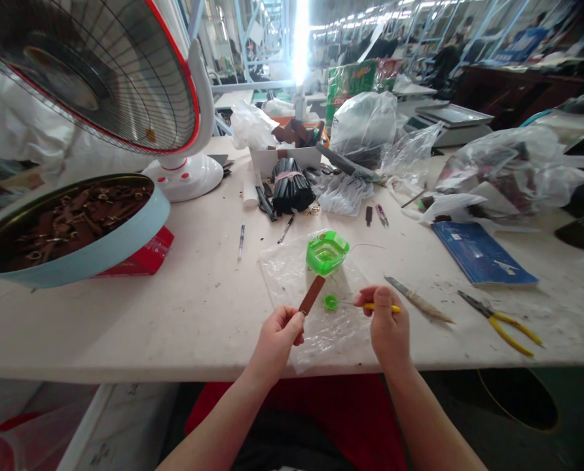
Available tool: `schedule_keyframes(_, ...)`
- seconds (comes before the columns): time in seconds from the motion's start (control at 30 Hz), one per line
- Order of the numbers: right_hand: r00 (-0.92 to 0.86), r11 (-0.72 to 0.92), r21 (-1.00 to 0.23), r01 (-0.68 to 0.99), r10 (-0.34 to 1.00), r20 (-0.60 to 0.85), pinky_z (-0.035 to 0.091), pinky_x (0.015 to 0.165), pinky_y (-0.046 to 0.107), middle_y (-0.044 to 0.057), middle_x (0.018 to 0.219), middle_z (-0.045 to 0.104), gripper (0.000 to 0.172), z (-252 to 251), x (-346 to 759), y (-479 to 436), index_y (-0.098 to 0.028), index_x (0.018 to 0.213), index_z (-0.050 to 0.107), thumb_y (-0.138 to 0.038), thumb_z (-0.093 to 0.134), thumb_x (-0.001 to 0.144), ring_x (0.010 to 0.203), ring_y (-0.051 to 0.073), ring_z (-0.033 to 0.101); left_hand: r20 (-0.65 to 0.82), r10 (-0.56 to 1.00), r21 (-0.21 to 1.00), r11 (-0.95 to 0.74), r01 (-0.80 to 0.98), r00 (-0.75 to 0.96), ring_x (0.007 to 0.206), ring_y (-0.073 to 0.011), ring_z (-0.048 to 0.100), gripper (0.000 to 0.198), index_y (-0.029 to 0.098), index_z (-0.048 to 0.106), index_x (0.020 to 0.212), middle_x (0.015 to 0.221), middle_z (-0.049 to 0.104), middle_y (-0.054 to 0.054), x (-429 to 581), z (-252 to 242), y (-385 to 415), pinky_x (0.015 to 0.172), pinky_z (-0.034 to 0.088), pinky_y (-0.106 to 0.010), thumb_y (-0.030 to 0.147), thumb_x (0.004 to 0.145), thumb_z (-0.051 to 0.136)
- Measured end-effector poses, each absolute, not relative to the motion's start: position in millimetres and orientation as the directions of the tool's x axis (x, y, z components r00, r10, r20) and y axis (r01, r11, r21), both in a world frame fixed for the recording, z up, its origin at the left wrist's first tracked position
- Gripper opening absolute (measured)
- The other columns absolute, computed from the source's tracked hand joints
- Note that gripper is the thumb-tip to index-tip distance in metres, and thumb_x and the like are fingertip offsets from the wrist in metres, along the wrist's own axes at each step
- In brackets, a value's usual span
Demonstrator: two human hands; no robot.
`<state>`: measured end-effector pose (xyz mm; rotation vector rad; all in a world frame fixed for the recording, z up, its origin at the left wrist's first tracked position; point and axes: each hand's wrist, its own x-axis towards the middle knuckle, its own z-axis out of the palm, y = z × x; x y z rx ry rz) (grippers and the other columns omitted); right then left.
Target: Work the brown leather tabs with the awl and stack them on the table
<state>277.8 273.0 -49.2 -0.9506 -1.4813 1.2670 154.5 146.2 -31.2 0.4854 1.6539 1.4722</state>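
Clock directions run around a small green cap [330,302], with twelve o'clock pointing away from the person. The cap sits on a clear plastic sheet [276,267] spread over a pale worktable [208,314]. At eight o'clock, the left hand [278,335] pinches the lower end of a flat brown strip [311,295], which slants upward at ten o'clock, near the cap. Between three and four, the right hand [389,322] grips a thin-tipped tool with a yellow handle [390,308], its tip pointing at the cap; whether they touch, I cannot tell. At twelve stands an angular green bowl [320,264]. At three lies a knife with a wrapped handle [419,301]; yellow-handled pliers [501,323] lie farther out. A blue book [483,254] is between two and three. Between nine and ten, a round tin [110,258] holds many brown pieces with metal rings [88,219].
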Motion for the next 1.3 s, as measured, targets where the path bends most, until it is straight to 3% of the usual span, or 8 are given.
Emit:
schedule_keyframes(0.17,-0.212,-0.060,-0.909,-0.413,0.977,0.032,0.031,0.046,0.022,-0.001,0.056,0.054,0.039,-10.4,288.0,250.6,-0.017,0.071,0.056,-0.054,0.047,0.083,0.051,0.010,0.047,-0.354,0.808,0.927,0.239,-0.288,-0.471,0.053,-0.0081,0.045,0.026,0.014,0.050,0.074,0.058,0.050,0.004,163.4,-20.8,142.5,0.055,0.036,-0.022,0.039,0.073,0.057)
schedule_keyframes(0.47,-0.301,-0.117,-0.888,-0.445,0.953,0.025,0.032,0.046,0.021,-0.002,0.056,0.054,0.041,2.4,284.8,225.6,-0.017,0.068,0.057,-0.054,0.048,0.082,0.049,0.008,0.045,-0.282,0.839,0.949,0.172,-0.264,-0.465,0.053,-0.0080,0.044,0.024,0.014,0.049,0.074,0.059,0.048,0.004,177.4,0.4,129.4,0.057,0.035,-0.022,0.037,0.076,0.055)
schedule_keyframes(0.63,-0.209,-0.078,-0.844,-0.530,0.977,0.041,0.033,0.047,0.021,-0.002,0.057,0.053,0.040,6.9,295.5,222.2,-0.018,0.069,0.056,-0.055,0.048,0.081,0.051,0.009,0.046,-0.249,0.794,0.962,0.138,-0.235,-0.554,0.052,-0.0079,0.037,0.016,0.017,0.045,0.068,0.054,0.042,0.006,183.6,6.2,125.6,0.056,0.031,-0.021,0.031,0.075,0.050)
schedule_keyframes(0.77,-0.144,0.077,-0.943,-0.324,0.981,0.129,0.039,0.059,0.025,-0.001,0.060,0.052,0.039,4.8,308.7,216.6,-0.018,0.071,0.056,-0.053,0.045,0.084,0.059,0.012,0.049,-0.232,0.765,0.971,0.148,-0.187,-0.601,0.052,-0.0080,0.031,0.013,0.018,0.041,0.063,0.052,0.035,0.007,187.3,10.4,122.2,0.054,0.028,-0.021,0.025,0.073,0.046)
schedule_keyframes(0.87,-0.393,0.135,-0.988,-0.076,0.907,0.155,0.039,0.061,0.026,-0.001,0.064,0.053,0.032,-2.3,306.6,209.6,-0.018,0.082,0.056,-0.048,0.045,0.086,0.062,0.013,0.049,-0.237,0.788,0.971,0.169,-0.171,-0.568,0.052,-0.0077,0.030,0.013,0.018,0.041,0.063,0.052,0.035,0.007,188.1,12.3,120.6,0.052,0.027,-0.021,0.025,0.071,0.046)
schedule_keyframes(0.93,-0.589,0.142,-0.990,0.009,0.800,0.110,0.036,0.055,0.026,-0.002,0.059,0.049,0.033,-6.8,299.7,207.1,-0.017,0.074,0.052,-0.048,0.044,0.085,0.056,0.012,0.046,-0.250,0.818,0.967,0.189,-0.170,-0.518,0.052,-0.0077,0.034,0.013,0.017,0.044,0.065,0.054,0.039,0.007,187.1,12.6,119.4,0.053,0.030,-0.021,0.027,0.071,0.049)
schedule_keyframes(1.13,-0.698,-0.004,-0.998,0.066,0.714,-0.049,0.032,0.049,0.024,-0.005,0.050,0.042,0.036,-12.2,284.4,209.6,-0.019,0.062,0.044,-0.048,0.046,0.083,0.048,0.010,0.039,-0.296,0.844,0.951,0.215,-0.222,-0.448,0.055,-0.0088,0.045,0.018,0.016,0.049,0.073,0.063,0.051,0.003,181.6,8.4,114.9,0.056,0.038,-0.023,0.032,0.072,0.055)
schedule_keyframes(1.3,-0.735,-0.068,-0.988,0.141,0.661,-0.150,0.027,0.045,0.022,-0.005,0.052,0.043,0.022,-20.1,277.9,203.9,-0.017,0.066,0.052,-0.037,0.059,0.072,0.048,0.009,0.036,-0.280,0.821,0.959,0.215,-0.186,-0.497,0.051,-0.0076,0.042,0.010,0.017,0.043,0.067,0.057,0.044,0.005,182.9,-3.2,116.4,0.052,0.036,-0.021,0.025,0.068,0.050)
